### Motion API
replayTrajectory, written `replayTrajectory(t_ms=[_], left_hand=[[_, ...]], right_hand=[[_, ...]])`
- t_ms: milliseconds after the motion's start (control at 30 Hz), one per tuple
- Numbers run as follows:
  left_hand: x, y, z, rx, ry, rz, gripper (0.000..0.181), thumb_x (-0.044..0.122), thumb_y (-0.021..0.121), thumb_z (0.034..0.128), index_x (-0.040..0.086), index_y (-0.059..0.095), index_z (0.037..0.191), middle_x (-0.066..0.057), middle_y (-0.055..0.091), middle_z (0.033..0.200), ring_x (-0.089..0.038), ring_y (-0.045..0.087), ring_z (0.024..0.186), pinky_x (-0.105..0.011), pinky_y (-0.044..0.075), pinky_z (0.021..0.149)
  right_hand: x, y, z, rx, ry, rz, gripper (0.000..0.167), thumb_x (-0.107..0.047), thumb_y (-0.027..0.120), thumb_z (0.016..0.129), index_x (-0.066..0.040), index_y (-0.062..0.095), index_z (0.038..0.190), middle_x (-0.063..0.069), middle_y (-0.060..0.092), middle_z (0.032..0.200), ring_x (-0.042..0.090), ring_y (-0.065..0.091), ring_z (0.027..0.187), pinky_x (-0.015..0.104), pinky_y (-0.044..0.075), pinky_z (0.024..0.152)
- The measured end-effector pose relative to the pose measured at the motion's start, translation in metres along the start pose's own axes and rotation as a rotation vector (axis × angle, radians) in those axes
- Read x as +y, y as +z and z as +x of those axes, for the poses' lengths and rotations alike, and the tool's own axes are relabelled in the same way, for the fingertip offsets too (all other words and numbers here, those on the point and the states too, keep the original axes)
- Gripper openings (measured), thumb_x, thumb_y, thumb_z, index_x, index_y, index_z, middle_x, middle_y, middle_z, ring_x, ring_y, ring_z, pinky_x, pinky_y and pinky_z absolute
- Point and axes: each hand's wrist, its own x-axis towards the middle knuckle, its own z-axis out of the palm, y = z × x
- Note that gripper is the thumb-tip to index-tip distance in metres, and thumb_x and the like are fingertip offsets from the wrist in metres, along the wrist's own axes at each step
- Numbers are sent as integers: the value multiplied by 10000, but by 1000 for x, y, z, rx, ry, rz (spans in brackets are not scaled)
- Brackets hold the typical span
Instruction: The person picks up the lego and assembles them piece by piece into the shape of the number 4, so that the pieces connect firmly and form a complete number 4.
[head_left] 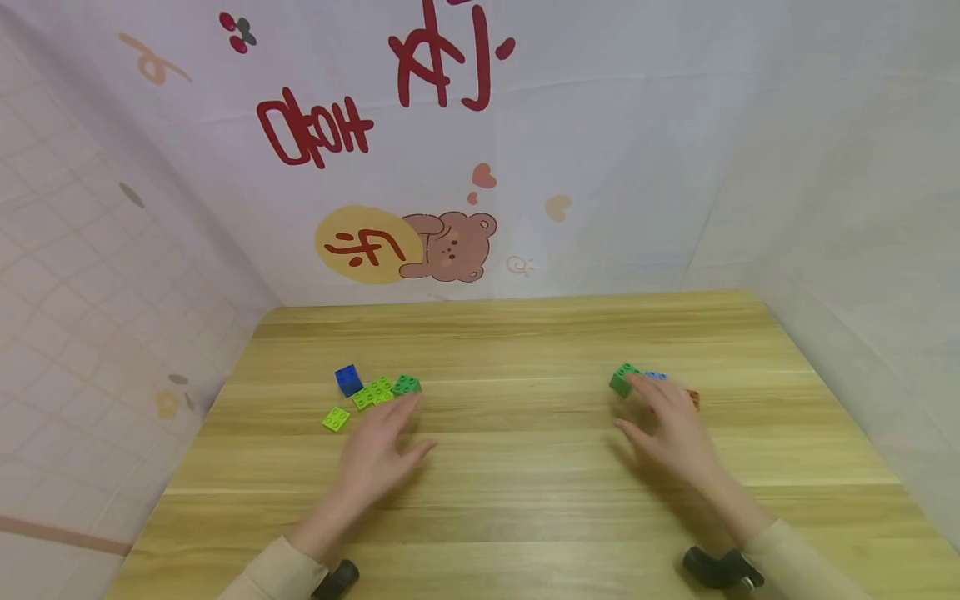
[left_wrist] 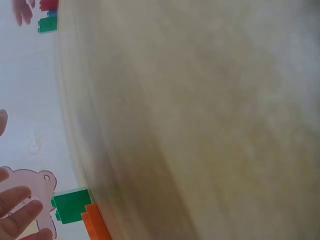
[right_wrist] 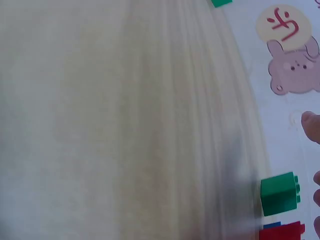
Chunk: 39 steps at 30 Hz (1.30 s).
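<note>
My left hand (head_left: 378,450) hovers with loosely spread fingers at the left group of toy building bricks, holding nothing. Around its fingertips lie a green brick (head_left: 407,384), lime plates (head_left: 372,392), a small square lime plate (head_left: 336,418) and a blue brick (head_left: 348,380). The left wrist view adds an orange brick (left_wrist: 95,223), which the hand hides from the head view. Over the right group is my right hand (head_left: 667,425), fingers relaxed, beside a green brick (head_left: 621,382), with a blue brick (head_left: 656,376) and an orange-brown brick (head_left: 693,399) behind. A red brick (right_wrist: 282,232) shows in the right wrist view.
A wooden table (head_left: 510,517) carries both groups, with bare wood between them. White cloth walls (head_left: 615,167) with printed drawings enclose its back and sides. Black objects (head_left: 722,569) appear near both wrists at the front.
</note>
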Motion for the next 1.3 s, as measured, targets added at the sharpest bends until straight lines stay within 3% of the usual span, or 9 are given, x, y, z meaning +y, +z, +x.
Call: replayTrajectory(t_ms=[200, 333, 667, 1033, 1300], left_hand=[[-8, 0, 3, 38, -54, -81, 711, 284, 876, 760, 44, 585, 1363, -158, 619, 1304, -366, 572, 1191, -545, 474, 977], [-15, 0, 5, 30, -121, -134, 730, 262, 886, 750, 42, 575, 1374, -167, 606, 1324, -385, 544, 1225, -557, 449, 1007], [-31, -4, 17, 3, -225, -247, 701, 200, 891, 742, 17, 595, 1350, -190, 609, 1315, -440, 509, 1245, -605, 396, 1035], [-52, 0, 32, -38, -239, -339, 727, 171, 890, 742, 34, 570, 1380, -155, 571, 1370, -376, 504, 1266, -559, 412, 1042], [-64, 4, 40, -74, -231, -349, 719, 177, 886, 748, 30, 570, 1377, -170, 611, 1295, -363, 576, 1163, -553, 462, 985]], right_hand=[[9, -3, 6, 2, 114, 41, 676, -62, 880, 694, 48, 580, 1289, 235, 632, 1192, 431, 533, 1100, 619, 366, 947], [14, -5, 9, -17, 174, 47, 664, -72, 870, 726, 52, 570, 1305, 254, 607, 1242, 457, 514, 1136, 644, 369, 955], [28, -7, 18, -69, 234, 73, 660, -99, 868, 752, 58, 568, 1318, 274, 599, 1268, 481, 509, 1153, 657, 363, 976], [38, -8, 26, -159, 288, 81, 675, -205, 847, 800, 59, 550, 1346, 244, 629, 1246, 484, 509, 1151, 652, 363, 978], [41, -8, 30, -217, 307, 102, 668, -226, 832, 821, 57, 550, 1356, 219, 645, 1237, 478, 516, 1158, 658, 366, 979]])
